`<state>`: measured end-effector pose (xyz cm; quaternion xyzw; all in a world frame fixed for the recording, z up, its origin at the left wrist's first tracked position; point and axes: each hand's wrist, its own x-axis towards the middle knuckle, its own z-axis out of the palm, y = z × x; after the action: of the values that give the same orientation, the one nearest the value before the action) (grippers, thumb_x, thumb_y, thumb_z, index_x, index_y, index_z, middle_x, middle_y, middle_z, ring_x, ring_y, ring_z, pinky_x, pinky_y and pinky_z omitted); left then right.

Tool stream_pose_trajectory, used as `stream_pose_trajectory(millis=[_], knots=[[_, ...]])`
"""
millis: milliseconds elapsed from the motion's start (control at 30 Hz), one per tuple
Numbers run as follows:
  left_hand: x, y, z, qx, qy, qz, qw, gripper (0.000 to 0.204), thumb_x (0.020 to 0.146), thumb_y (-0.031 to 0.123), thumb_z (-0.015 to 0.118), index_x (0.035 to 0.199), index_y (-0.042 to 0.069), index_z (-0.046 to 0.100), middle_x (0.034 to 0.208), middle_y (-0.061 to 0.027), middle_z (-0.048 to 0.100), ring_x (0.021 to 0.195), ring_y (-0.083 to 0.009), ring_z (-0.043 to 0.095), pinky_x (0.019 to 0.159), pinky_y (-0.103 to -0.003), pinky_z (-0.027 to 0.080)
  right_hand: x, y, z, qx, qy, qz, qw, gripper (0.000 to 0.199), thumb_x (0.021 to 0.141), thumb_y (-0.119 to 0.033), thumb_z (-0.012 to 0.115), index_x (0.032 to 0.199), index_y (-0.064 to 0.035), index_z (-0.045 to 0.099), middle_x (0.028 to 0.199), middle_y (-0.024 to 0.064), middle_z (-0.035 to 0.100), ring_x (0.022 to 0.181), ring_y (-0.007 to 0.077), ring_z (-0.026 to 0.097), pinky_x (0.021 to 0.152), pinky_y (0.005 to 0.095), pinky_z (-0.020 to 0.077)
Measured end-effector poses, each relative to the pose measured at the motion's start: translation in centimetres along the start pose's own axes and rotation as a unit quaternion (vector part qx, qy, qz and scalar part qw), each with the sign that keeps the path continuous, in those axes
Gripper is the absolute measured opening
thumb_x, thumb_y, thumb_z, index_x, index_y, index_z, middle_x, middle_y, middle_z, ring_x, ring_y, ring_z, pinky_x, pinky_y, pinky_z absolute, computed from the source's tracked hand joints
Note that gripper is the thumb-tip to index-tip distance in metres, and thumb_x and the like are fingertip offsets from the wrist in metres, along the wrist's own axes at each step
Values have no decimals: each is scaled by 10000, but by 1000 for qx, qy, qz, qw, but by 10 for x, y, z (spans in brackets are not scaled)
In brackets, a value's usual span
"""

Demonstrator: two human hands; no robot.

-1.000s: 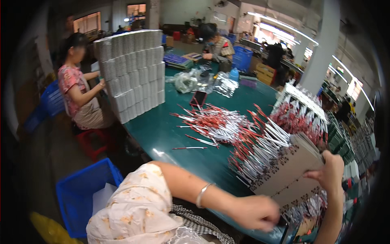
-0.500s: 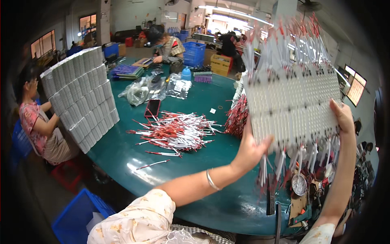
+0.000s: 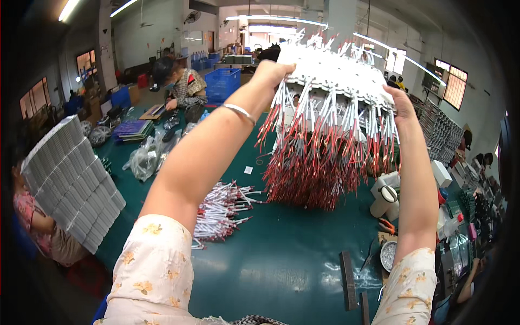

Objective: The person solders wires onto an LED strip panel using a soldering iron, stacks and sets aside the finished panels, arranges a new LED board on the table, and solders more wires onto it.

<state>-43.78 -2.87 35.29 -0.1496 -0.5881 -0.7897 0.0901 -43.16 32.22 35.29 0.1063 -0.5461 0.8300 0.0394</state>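
Observation:
Both my arms reach forward and up, with a flat white panel [image 3: 338, 70] held level between my hands. Its left edge is gripped by my left hand [image 3: 272, 75], closed with the thumb on top. Closed on the right edge is my right hand [image 3: 402, 104]. Short white wires with red ends stick out along the panel's far edge and hang from its near edge. Directly below stands a stack of similar wired panels [image 3: 314, 181], its side a dense fringe of red and white wires. Whether the held panel touches the stack I cannot tell.
Loose red-and-white wires [image 3: 225, 211] lie in a pile on the green table [image 3: 276, 254]. A tall stack of pale panels [image 3: 73, 181] stands at left. At right are a white bottle [image 3: 384, 201], orange-handled pliers [image 3: 387, 226] and a round dish [image 3: 388, 254]. Co-workers sit around.
The wired panel has gone from upright, facing me at the right, to nearly level over the stack, farther away and more to the left. My arms have stretched out; the view has turned right.

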Motion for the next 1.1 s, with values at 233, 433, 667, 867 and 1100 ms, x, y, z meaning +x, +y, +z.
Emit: stream_pose_trajectory(millis=[233, 433, 667, 867, 1100], knots=[[56, -129, -36, 6, 19, -100, 995, 302, 838, 84, 718, 998, -161, 645, 922, -192, 693, 776, -258, 678, 683, -397, 533, 52, 99, -51, -95, 112, 89, 985, 399, 717, -105, 648, 1073, 69, 601, 958, 189, 677, 802, 283, 688, 722, 395, 589], [72, -157, -71, -10, 29, -142, 989, 319, 850, 102, 694, 982, -179, 621, 937, -186, 679, 782, -264, 680, 650, -388, 556, 42, 110, -29, -127, 91, 109, 982, 258, 787, -82, 643, 967, 102, 616, 827, 184, 664, 627, 249, 670, 605, 384, 579], [40, -157, -38, -12, 48, -105, 993, 310, 944, 52, 542, 1159, -169, 511, 999, -250, 661, 825, -295, 707, 728, -438, 604, 19, 101, -39, -122, 119, 51, 984, 206, 756, -32, 630, 909, 106, 631, 802, 182, 667, 630, 246, 672, 588, 382, 575], [22, -141, -35, -165, -125, -197, 958, 457, 1020, 365, 481, 1251, -22, 560, 1211, -152, 643, 1039, -239, 656, 909, -407, 542, 2, 121, -56, -54, 96, -27, 994, 421, 963, -317, 587, 1156, 56, 601, 1046, 162, 684, 835, 224, 701, 737, 363, 582], [3, -140, -33, -237, -165, -203, 936, 465, 1051, 348, 356, 1329, 8, 506, 1239, -150, 640, 1079, -265, 649, 913, -406, 534, 2, 140, -39, 116, 19, 1, 993, 429, 987, -366, 518, 1152, 12, 635, 1035, 120, 708, 862, 224, 697, 780, 368, 575]])
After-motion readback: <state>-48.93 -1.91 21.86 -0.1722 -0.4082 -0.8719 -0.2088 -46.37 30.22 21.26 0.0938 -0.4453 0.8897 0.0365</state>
